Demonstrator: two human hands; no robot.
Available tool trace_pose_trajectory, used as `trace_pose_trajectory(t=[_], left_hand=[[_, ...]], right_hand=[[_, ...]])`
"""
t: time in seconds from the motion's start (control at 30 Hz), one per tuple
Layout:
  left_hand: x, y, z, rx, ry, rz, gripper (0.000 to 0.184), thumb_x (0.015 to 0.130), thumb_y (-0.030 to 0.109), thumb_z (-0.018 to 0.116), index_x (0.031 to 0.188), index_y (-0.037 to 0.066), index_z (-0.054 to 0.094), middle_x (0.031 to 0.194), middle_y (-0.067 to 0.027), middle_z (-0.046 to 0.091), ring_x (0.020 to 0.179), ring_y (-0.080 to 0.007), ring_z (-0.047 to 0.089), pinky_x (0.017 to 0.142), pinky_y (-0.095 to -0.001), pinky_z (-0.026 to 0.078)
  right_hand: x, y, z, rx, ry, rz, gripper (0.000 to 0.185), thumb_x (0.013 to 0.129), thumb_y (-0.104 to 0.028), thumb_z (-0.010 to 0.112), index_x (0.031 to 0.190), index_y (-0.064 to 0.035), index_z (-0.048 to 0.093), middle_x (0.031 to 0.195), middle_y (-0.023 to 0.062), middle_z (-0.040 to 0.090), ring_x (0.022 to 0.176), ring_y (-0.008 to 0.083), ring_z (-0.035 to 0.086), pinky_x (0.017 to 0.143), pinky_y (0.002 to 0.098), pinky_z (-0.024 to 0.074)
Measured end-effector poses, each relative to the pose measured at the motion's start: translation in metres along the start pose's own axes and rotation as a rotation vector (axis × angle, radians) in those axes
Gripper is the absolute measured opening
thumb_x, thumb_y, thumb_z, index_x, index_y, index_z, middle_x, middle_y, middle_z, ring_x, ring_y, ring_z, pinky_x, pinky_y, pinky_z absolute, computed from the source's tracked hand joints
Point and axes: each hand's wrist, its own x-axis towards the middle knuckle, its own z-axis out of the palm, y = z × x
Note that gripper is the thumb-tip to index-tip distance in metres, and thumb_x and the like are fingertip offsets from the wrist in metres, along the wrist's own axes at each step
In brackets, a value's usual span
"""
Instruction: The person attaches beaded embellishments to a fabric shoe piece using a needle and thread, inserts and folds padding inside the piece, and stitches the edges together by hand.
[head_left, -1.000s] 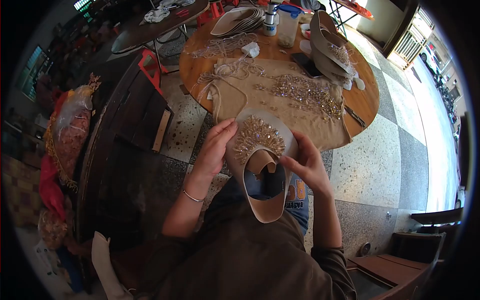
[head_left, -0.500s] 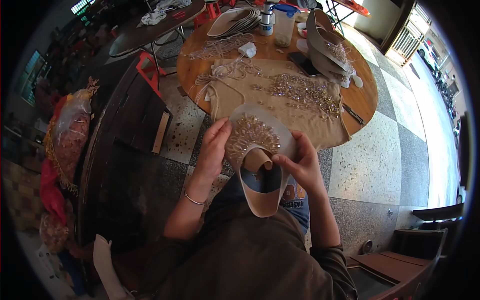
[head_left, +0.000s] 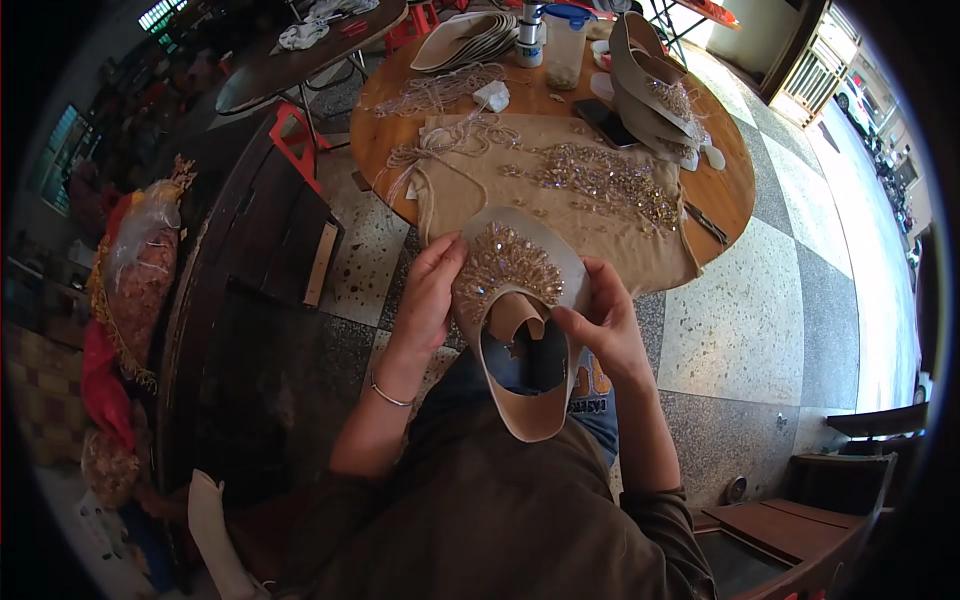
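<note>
Between my hands is a beige shoe upper [head_left: 540,412] with a wide opening and a fan of clear and gold beads [head_left: 510,262] on its front part. My left hand [head_left: 428,295] grips its left edge, fingers closed. On the opposite edge, my right hand [head_left: 607,318] has its thumb on the near face and its fingers behind. Beyond it, a beige cloth [head_left: 500,200] covers part of the round wooden table [head_left: 735,200]. Loose beads [head_left: 610,180] and a tangle of cord [head_left: 445,145] lie on the cloth.
At the table's back are stacked beige pieces [head_left: 465,42], a lidded plastic container [head_left: 566,55], a can [head_left: 529,48], a phone [head_left: 604,123] and more beaded uppers [head_left: 645,100]. Pliers [head_left: 706,222] lie near the right edge. A dark cabinet [head_left: 250,220] stands left, a wooden chair [head_left: 790,525] lower right.
The shoe upper has shifted slightly left and up and tilted a little in my hands. Both hands keep hold of it. The table view has shifted slightly.
</note>
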Motion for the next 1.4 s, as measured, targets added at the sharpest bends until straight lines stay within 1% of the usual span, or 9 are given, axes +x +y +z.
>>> trace_pose_trajectory(t=[0.33,0.5,0.6,0.83,1.03,1.13,1.23,1.3,1.4], left_hand=[[0.000,0.001,0.000,-0.001,0.005,-0.010,0.028,0.099,0.014,0.047,0.120,-0.004,0.053,0.109,-0.0089,0.063,0.097,-0.0143,0.062,0.084,-0.0276,0.051],[-0.001,0.008,-0.002,-0.039,-0.044,0.003,0.024,0.099,0.014,0.047,0.114,-0.002,0.056,0.104,-0.0062,0.064,0.094,-0.0113,0.062,0.082,-0.0262,0.051],[-0.004,0.016,0.006,0.036,0.020,-0.016,0.025,0.099,0.018,0.050,0.110,-0.003,0.058,0.095,-0.0003,0.062,0.087,-0.0054,0.056,0.077,-0.0207,0.045],[-0.001,0.007,0.002,0.189,0.023,0.067,0.022,0.099,0.017,0.049,0.106,-0.003,0.058,0.082,0.0049,0.051,0.077,-0.0027,0.044,0.069,-0.0182,0.037],[-0.014,0.010,0.019,0.318,0.066,0.173,0.023,0.101,0.017,0.046,0.105,-0.003,0.057,0.080,0.0048,0.049,0.074,-0.0023,0.042,0.065,-0.0186,0.036],[-0.013,0.005,0.018,0.353,0.085,0.206,0.024,0.101,0.018,0.046,0.104,-0.003,0.057,0.079,0.0047,0.049,0.072,-0.0023,0.041,0.064,-0.0191,0.036],[-0.008,0.003,0.013,0.348,0.101,0.208,0.025,0.101,0.019,0.046,0.104,-0.002,0.057,0.078,0.0047,0.050,0.072,-0.0022,0.041,0.062,-0.0193,0.036],[-0.005,0.001,0.009,0.360,0.101,0.215,0.025,0.101,0.020,0.046,0.104,-0.002,0.057,0.077,0.0047,0.050,0.072,-0.0021,0.041,0.062,-0.0192,0.035],[-0.008,0.007,0.012,0.424,0.119,0.270,0.026,0.101,0.021,0.047,0.103,-0.002,0.058,0.077,0.0053,0.050,0.071,-0.0021,0.041,0.061,-0.0191,0.035]], right_hand=[[0.002,-0.004,0.003,0.177,0.005,0.176,0.033,0.084,-0.014,0.072,0.111,-0.0027,0.056,0.097,0.0009,0.064,0.089,0.0071,0.059,0.081,0.0227,0.0470],[0.002,-0.004,0.005,0.198,-0.023,0.119,0.041,0.079,-0.012,0.076,0.113,-0.0032,0.055,0.098,0.0004,0.064,0.090,0.0077,0.059,0.082,0.0232,0.0471],[0.003,0.001,0.002,0.150,-0.015,0.119,0.045,0.077,-0.010,0.078,0.115,-0.0031,0.054,0.099,0.0007,0.065,0.091,0.0082,0.060,0.083,0.0239,0.0473],[0.003,0.002,0.006,0.160,0.039,0.076,0.044,0.076,-0.007,0.078,0.113,-0.0030,0.054,0.098,0.0012,0.065,0.092,0.0087,0.061,0.084,0.0247,0.0481],[0.000,0.002,0.011,-0.075,0.133,-0.075,0.038,0.077,-0.010,0.078,0.107,-0.0035,0.055,0.094,0.0019,0.066,0.083,0.0079,0.062,0.076,0.0231,0.0499],[0.000,-0.004,0.016,-0.022,0.164,-0.031,0.037,0.076,-0.009,0.079,0.103,-0.0038,0.055,0.093,0.0019,0.066,0.080,0.0074,0.062,0.073,0.0224,0.0500],[-0.001,0.003,0.015,-0.044,0.148,-0.068,0.028,0.084,-0.010,0.071,0.106,-0.0027,0.055,0.094,0.0018,0.065,0.083,0.0067,0.061,0.075,0.0219,0.0491],[-0.002,0.001,0.013,0.103,0.168,0.006,0.024,0.093,-0.018,0.060,0.110,-0.0014,0.056,0.097,0.0029,0.065,0.087,0.0077,0.060,0.079,0.0229,0.0475],[-0.002,-0.001,0.009,0.203,0.176,0.076,0.037,0.102,-0.031,0.041,0.115,0.0005,0.056,0.101,0.0047,0.064,0.093,0.0097,0.057,0.085,0.0248,0.0443]])
